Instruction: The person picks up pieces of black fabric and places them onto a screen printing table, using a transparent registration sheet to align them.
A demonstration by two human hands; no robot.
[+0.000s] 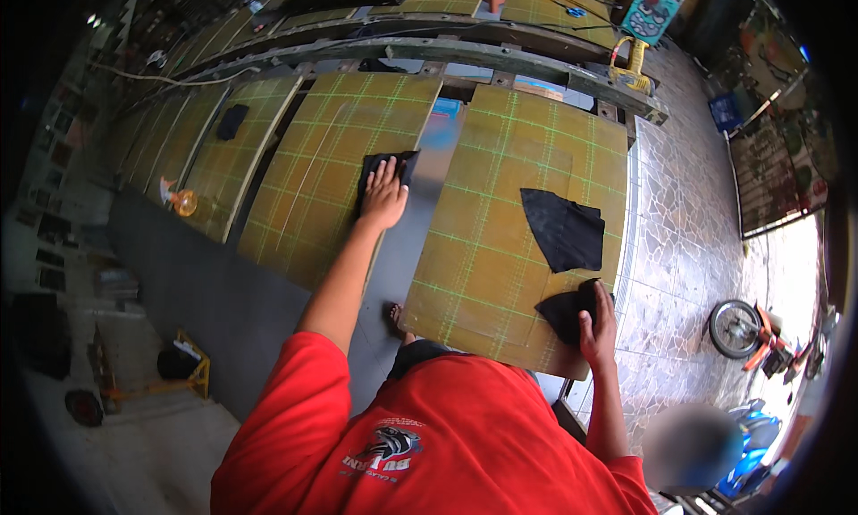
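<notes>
My left hand (384, 193) lies flat with fingers spread on a black cloth piece (405, 163) at the right edge of the middle board (313, 180). Part of that cloth is hidden under the hand. Over the near right corner of the right board (474, 256), my right hand (601, 327) closes on another black cloth piece (559, 313), whose edge curls up around the fingers. Just beyond it, a black fabric panel (567, 230) with one curved side rests flat. Both boards are yellow-brown with green grid lines.
More boards (255, 113) run off to the left, one bearing a small black cloth (233, 122) and an orange round object (184, 202). A rail (465, 58) crosses behind them; a yellow heat-gun-like tool (631, 66) sits near its right end. Motorbikes (760, 336) stand at right, beside a blurred shape.
</notes>
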